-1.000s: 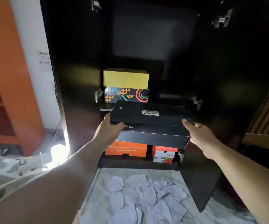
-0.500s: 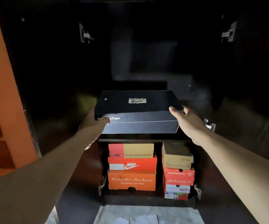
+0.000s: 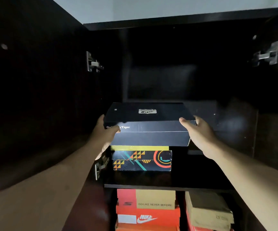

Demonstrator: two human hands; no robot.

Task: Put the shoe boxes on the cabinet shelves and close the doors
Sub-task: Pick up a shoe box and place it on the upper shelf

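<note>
A black Onitsuka Tiger shoe box (image 3: 149, 124) is held level between both hands inside the dark cabinet. My left hand (image 3: 106, 132) grips its left end, thumb over the front face. My right hand (image 3: 197, 130) holds its right end with the thumb along the lid edge. The box sits on or just above a yellow box (image 3: 140, 148), which lies on a patterned black box (image 3: 142, 160) on the upper shelf (image 3: 201, 184). Whether it rests on the yellow box I cannot tell.
Both cabinet doors stand open, left door (image 3: 34, 97) and right door (image 3: 276, 105), with metal hinges (image 3: 93, 63) showing. The lower shelf holds a red-and-tan box (image 3: 155, 199), an orange Nike box (image 3: 148, 218) and a tan box (image 3: 208, 209). The shelf's right half is dark.
The black box has moved up and deeper into the cabinet, now over the yellow and patterned boxes. My view has tilted upward; the floor is out of sight.
</note>
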